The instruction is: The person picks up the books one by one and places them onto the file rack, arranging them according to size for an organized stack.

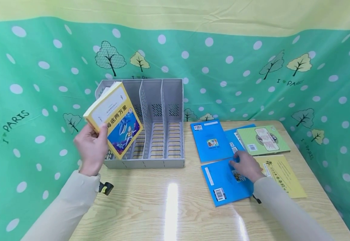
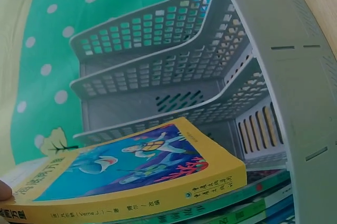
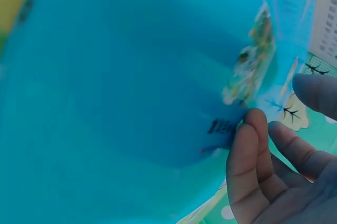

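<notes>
Grey rack (image 1: 144, 163): part filled, green-spined books (image 2: 224, 203) already in leftmost section
Counter (image 1: 132, 207): bearing three blue books (image 1: 208, 134), green book (image 1: 247, 140), yellow booklet (image 1: 293, 182), all left outside
Undersea book (image 1: 126, 132): tilted at rack's left end, not yet fully in; yellow-bordered, blue sea scene on cover
Left hand (image 1: 91, 147): fingers gripping its lower corner
Right hand (image 1: 248, 167): fingers bent at near blue book (image 1: 232, 192); pinch or mere touch, cannot tell

2 views (head above, left wrist near) share the rack (image 1: 153, 163).
</notes>
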The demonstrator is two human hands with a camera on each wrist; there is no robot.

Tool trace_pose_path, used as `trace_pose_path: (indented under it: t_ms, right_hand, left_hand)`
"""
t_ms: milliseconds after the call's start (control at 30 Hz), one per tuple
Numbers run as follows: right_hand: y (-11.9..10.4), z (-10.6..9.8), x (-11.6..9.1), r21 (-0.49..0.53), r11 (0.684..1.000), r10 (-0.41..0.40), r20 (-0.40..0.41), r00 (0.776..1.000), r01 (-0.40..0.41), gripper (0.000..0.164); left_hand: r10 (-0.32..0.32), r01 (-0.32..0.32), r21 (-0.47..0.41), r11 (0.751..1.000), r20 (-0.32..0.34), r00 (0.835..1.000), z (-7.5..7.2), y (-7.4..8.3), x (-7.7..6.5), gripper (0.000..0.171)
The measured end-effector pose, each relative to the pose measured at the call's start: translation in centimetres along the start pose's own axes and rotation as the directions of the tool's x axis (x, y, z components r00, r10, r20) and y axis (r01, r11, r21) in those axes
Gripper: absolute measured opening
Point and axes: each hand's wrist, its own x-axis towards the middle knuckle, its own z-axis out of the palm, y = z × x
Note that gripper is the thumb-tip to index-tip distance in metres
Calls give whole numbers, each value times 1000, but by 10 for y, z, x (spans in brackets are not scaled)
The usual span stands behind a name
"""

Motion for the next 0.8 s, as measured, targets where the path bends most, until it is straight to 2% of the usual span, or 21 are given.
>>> trace_pose_path:
  t_ms: [200,400,600,800]
  right_hand:
    - [5,-1,4,-56,998,-5,38,999,7,60]
    - [9,1,11,-127,989,-63,78,995,73,71]
    - [11,2,16,-178,977,-111,65,992,121,69]
    - [11,2,17,-180,974,-132,49,990,138,63]
  left_hand:
    - [-44,44,15,999,-18,999,3,-5,3,28]
    - [-32,33,25,999,-60,998,9,-13,8,25]
    - [-39,38,-22,999,-58,998,21,-18,9,26]
    - [-59,59,-8,998,-61,996,34,-24,10,27]
